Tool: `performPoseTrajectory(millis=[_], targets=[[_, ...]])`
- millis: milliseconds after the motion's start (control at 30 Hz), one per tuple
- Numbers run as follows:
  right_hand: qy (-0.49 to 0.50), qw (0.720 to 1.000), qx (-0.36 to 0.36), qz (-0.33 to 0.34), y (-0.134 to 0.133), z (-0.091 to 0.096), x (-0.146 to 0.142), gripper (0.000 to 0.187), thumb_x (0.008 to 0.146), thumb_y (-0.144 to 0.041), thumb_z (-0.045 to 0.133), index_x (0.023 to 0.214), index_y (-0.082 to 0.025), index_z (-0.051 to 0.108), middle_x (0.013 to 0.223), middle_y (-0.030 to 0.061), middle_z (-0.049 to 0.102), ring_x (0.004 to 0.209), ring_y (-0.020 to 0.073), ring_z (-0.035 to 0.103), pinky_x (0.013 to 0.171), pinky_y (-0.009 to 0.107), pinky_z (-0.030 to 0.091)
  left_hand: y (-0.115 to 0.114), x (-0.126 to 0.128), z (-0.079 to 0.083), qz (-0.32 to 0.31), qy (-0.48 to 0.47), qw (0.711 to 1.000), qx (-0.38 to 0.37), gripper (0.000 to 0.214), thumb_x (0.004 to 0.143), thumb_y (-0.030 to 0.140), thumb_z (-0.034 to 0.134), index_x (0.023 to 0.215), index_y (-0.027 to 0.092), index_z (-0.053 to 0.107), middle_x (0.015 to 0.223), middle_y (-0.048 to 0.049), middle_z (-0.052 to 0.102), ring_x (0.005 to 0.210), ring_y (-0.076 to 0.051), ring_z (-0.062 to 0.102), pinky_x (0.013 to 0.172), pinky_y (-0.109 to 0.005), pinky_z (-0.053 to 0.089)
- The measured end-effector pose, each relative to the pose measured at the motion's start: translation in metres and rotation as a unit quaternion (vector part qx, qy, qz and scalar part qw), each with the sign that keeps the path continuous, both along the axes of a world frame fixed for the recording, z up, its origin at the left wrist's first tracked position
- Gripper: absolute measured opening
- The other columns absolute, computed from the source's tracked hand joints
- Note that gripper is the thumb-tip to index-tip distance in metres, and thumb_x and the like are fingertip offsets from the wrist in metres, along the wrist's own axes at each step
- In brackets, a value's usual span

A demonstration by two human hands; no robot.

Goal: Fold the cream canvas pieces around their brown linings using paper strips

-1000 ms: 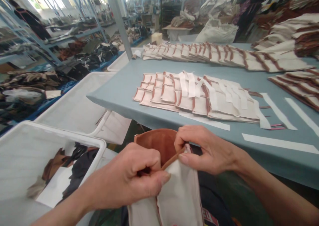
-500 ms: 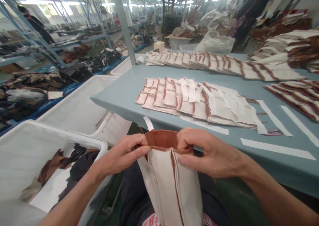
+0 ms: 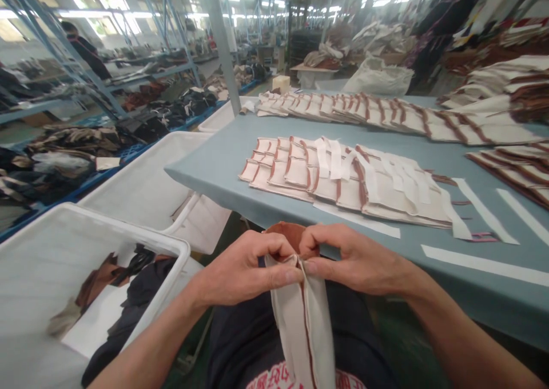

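Both our hands are at work on one cream fabric piece [image 3: 322, 320], which hangs upright in front of our lap, just short of the table [image 3: 201, 166] edge. Left hand [image 3: 253, 269]: thumb laid across the front of the upper edge, forefinger bent behind it, cloth clamped between the two. Right hand [image 3: 355, 257]: same pinch, thumb and forefinger together on the edge just beside the left thumb; its remaining fingers are curled, and we cannot tell whether they touch cloth. The brown seam [image 3: 307, 332] runs down from between the thumbs, and the brown lining [image 3: 285, 231] shows behind the knuckles, so the mouth of the piece appears to be partly spread at the back. Handling notes, our judgement: the two pinches should sit level, one on each side of the seam, so that the edge is not skewed. Grip close to the rim, since slack between the thumbs would let the layers slide over each other. Pressure firm but even; a hard pull sideways could strain the stitching. The lower part hangs loose against the dark clothing [image 3: 240, 343], so a slight lift would stop it twisting. Exact layering under the thumbs: hidden from us.
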State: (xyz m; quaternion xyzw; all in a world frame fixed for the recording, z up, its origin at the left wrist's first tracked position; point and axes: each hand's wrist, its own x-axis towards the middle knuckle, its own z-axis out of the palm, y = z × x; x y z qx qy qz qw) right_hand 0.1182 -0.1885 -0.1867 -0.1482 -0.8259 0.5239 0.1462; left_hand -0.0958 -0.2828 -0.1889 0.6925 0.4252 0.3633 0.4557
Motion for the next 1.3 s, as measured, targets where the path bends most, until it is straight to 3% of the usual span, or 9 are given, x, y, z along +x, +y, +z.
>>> performPoseTrajectory(millis=[300, 633, 867, 967, 1100, 1200, 1300], targets=[[0.022, 0.999, -0.037, 0.016, 0.005, -0.013, 0.002, 0.020, 0.092, -0.033, 0.066, 0.079, -0.018, 0.060, 0.078, -0.0025, 0.060, 0.072, 0.0122, 0.051, 0.067, 0.023, 0.040, -0.002, 0.007, 0.004, 0.008, 0.029, 1.000, -0.001, 0.030, 0.100, 0.033, 0.059, 0.082, 0.013, 0.070, 0.071, -0.0001, 0.063, 0.065, -0.011, 0.052, 0.063, -0.023, 0.040], [0.069, 0.997, 0.025, -0.010, -0.004, -0.001, 0.005, 0.011, 0.093, -0.021, 0.066, 0.084, -0.018, 0.061, 0.080, -0.0028, 0.064, 0.071, 0.0109, 0.055, 0.066, 0.022, 0.042, -0.003, 0.014, 0.024, 0.028, 0.116, 0.993, 0.021, 0.021, 0.095, 0.019, 0.057, 0.075, 0.016, 0.062, 0.067, 0.0044, 0.057, 0.061, -0.008, 0.048, 0.061, -0.020, 0.038], [0.081, 0.994, 0.051, -0.050, -0.009, -0.005, 0.007, 0.017, 0.097, -0.020, 0.058, 0.081, -0.018, 0.063, 0.076, -0.0014, 0.064, 0.068, 0.0113, 0.055, 0.062, 0.022, 0.041, -0.001, 0.017, 0.027, 0.026, 0.122, 0.992, 0.012, 0.024, 0.096, 0.022, 0.057, 0.074, 0.015, 0.064, 0.066, 0.0049, 0.057, 0.060, -0.007, 0.047, 0.058, -0.019, 0.037], [0.078, 0.993, 0.050, -0.067, -0.009, -0.001, 0.004, 0.018, 0.095, -0.019, 0.056, 0.078, -0.019, 0.061, 0.075, -0.0018, 0.064, 0.068, 0.0113, 0.055, 0.060, 0.022, 0.039, 0.001, 0.020, 0.029, 0.045, 0.142, 0.989, 0.000, 0.024, 0.093, 0.020, 0.056, 0.070, 0.015, 0.059, 0.062, 0.0059, 0.052, 0.058, -0.007, 0.044, 0.056, -0.019, 0.034], [0.045, 0.998, 0.019, -0.039, 0.001, 0.002, -0.004, 0.020, 0.095, -0.021, 0.052, 0.077, -0.018, 0.059, 0.074, -0.0022, 0.061, 0.068, 0.0118, 0.053, 0.060, 0.023, 0.038, 0.009, 0.021, 0.031, 0.042, 0.174, 0.984, -0.004, 0.029, 0.089, 0.016, 0.052, 0.061, 0.018, 0.044, 0.057, 0.0074, 0.037, 0.054, -0.007, 0.035, 0.051, -0.021, 0.026], [0.042, 0.999, 0.020, -0.023, 0.009, -0.002, -0.007, 0.024, 0.100, -0.027, 0.049, 0.080, -0.018, 0.059, 0.076, -0.0018, 0.061, 0.071, 0.0129, 0.053, 0.066, 0.025, 0.040, 0.014, 0.019, 0.026, 0.046, 0.134, 0.990, -0.003, 0.033, 0.090, 0.018, 0.049, 0.060, 0.020, 0.035, 0.060, 0.0067, 0.033, 0.056, -0.008, 0.033, 0.052, -0.022, 0.026], [0.026, 0.998, 0.044, -0.039, 0.007, -0.007, -0.009, 0.021, 0.094, -0.033, 0.061, 0.079, -0.019, 0.057, 0.076, -0.0034, 0.058, 0.070, 0.0127, 0.051, 0.065, 0.025, 0.038, 0.012, 0.017, 0.018, 0.060, 0.088, 0.994, -0.012, 0.035, 0.095, 0.021, 0.048, 0.062, 0.020, 0.036, 0.063, 0.0061, 0.033, 0.058, -0.009, 0.033, 0.053, -0.023, 0.027]])
